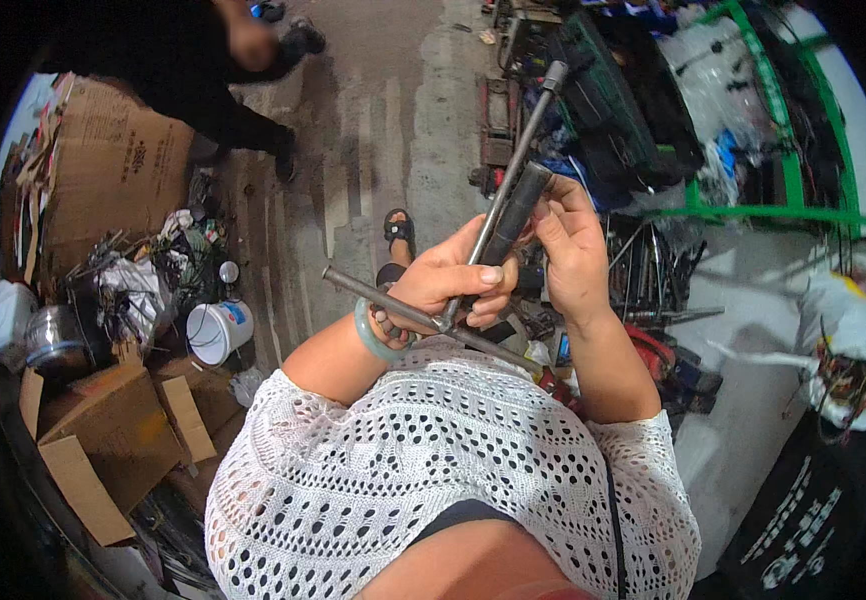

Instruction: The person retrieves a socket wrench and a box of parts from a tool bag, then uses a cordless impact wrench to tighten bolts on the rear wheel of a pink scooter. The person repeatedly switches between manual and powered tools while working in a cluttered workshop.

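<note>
My left hand (455, 272) is closed around the shaft of a metal T-handle socket wrench (513, 165), thumb pressed along it. The wrench's crossbar (363, 291) passes over my left wrist, and its socket end points up and away. Beside the shaft, a dark thick cylindrical bar (519, 212) also sits in my left hand, nearly parallel to it. My right hand (575, 245) is closed at the bar's upper part, with fingers curled behind it and thumb bent in. The fingertips behind the bar are partly hidden.
At left are a large cardboard box (118, 150), a white bucket (219, 332) and an opened carton (118, 425). A green metal frame (773, 212) and a heap of tools (653, 265) lie at right. A person in dark clothes (168, 75) is at far left.
</note>
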A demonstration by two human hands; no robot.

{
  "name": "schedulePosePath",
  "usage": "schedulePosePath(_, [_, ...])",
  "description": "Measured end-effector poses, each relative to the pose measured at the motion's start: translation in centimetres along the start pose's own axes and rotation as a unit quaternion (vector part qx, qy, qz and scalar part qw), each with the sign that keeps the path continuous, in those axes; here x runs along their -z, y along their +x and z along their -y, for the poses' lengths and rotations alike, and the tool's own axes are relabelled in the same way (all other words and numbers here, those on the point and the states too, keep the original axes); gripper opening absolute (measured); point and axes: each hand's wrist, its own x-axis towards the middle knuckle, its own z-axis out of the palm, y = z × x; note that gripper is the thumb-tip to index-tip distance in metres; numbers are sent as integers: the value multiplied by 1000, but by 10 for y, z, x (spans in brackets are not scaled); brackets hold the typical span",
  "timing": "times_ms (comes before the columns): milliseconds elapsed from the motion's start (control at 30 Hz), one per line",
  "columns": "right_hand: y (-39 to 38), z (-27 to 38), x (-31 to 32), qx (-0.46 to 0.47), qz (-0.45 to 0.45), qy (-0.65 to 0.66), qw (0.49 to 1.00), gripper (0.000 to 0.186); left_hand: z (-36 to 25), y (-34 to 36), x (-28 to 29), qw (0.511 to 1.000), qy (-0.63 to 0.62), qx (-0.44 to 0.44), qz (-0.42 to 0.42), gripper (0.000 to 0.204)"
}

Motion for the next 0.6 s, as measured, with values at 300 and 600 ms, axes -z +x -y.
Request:
schedulePosePath(300, [166,-21,-94,-63,88,21,994,23,-163,7,56,998,-10,-50,-23,46])
schedulePosePath(600, [321,-4,-174,-51,115,-11,992,25,-316,58,113,976,-177,-79,96,32])
